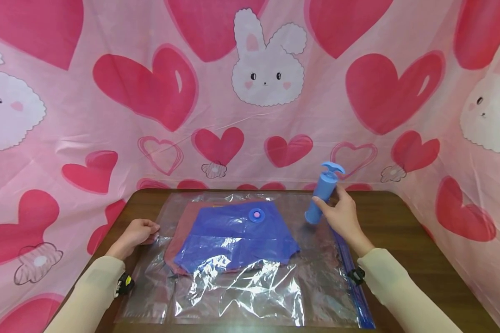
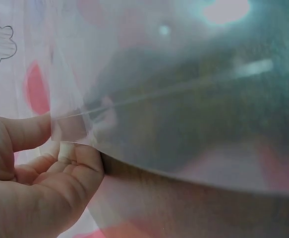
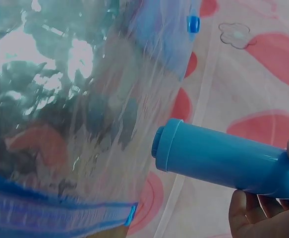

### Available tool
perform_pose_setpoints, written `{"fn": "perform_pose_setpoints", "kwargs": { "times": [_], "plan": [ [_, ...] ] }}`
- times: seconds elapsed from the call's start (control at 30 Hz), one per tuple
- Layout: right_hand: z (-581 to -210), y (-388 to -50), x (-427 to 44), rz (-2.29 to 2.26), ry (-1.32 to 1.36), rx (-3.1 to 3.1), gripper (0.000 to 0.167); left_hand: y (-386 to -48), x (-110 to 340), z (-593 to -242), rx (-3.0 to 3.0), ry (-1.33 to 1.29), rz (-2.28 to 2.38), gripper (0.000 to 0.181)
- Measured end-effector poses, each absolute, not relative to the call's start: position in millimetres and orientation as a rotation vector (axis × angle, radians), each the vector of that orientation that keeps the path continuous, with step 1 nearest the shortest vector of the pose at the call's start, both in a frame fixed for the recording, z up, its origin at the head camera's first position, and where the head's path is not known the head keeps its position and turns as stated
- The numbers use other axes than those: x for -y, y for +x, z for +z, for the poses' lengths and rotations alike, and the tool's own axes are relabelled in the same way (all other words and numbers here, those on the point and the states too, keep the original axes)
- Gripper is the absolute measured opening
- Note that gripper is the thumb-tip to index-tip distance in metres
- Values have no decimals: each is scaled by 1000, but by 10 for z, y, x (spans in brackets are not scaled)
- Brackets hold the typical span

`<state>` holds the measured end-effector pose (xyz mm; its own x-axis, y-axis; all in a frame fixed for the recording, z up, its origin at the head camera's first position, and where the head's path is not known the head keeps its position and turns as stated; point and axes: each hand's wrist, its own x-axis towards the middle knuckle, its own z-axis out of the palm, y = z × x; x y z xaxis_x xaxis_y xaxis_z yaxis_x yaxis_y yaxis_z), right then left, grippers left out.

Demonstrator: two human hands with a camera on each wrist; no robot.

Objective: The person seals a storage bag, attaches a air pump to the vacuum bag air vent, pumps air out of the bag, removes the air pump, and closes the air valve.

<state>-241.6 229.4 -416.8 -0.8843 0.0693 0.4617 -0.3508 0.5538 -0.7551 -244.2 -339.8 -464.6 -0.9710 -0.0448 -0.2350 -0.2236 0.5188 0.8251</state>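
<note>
A clear plastic vacuum storage bag (image 1: 258, 296) lies flat with folded blue cloth (image 1: 237, 236) and reddish cloth (image 1: 187, 217) inside. Its round blue valve (image 1: 256, 215) with a pink centre sits over the blue cloth. My left hand (image 1: 139, 233) pinches the bag's left edge between thumb and fingers; the left wrist view shows the clear film (image 2: 70, 126) there. In my right hand (image 1: 343, 215) I grip a blue hand pump (image 1: 324, 192), tilted, its handle uppermost, above the bag's right side. The right wrist view shows the pump's lower end (image 3: 166, 146) apart from the bag.
A blue zip strip (image 1: 354, 282) runs down the bag's right edge, with a slider (image 3: 131, 214) at one end. Beneath is a dark wooden table (image 1: 421, 268) with rounded corners. A pink curtain (image 1: 266, 120) printed with hearts and rabbits hangs behind and at both sides.
</note>
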Motion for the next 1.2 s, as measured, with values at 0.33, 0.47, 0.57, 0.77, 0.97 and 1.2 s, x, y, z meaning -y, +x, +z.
{"fn": "perform_pose_setpoints", "kwargs": {
  "times": [0.33, 0.47, 0.57, 0.77, 0.97, 1.2],
  "plan": [
    [-4188, -2479, -2085, 1297, 241, 2368, 52, -2452, 3394, -4621, -2565, -217, 1471, 21],
    [-4183, -2500, -2009, 1333, 245, 2370, 54, -2454, 3375, -4613, -2560, -223, 1482, 20],
    [-4175, -2512, -1959, 1348, 249, 2370, 55, -2459, 3365, -4611, -2563, -225, 1483, 23],
    [-4166, -2536, -1882, 1342, 281, 2361, 55, -2475, 3361, -4610, -2583, -223, 1455, 28],
    [-4186, -2561, -1826, 1347, 289, 2378, 53, -2482, 3342, -4605, -2596, -223, 1436, 32],
    [-4196, -2587, -1746, 1367, 315, 2396, 56, -2485, 3318, -4586, -2626, -200, 1403, 42]
  ]
}}
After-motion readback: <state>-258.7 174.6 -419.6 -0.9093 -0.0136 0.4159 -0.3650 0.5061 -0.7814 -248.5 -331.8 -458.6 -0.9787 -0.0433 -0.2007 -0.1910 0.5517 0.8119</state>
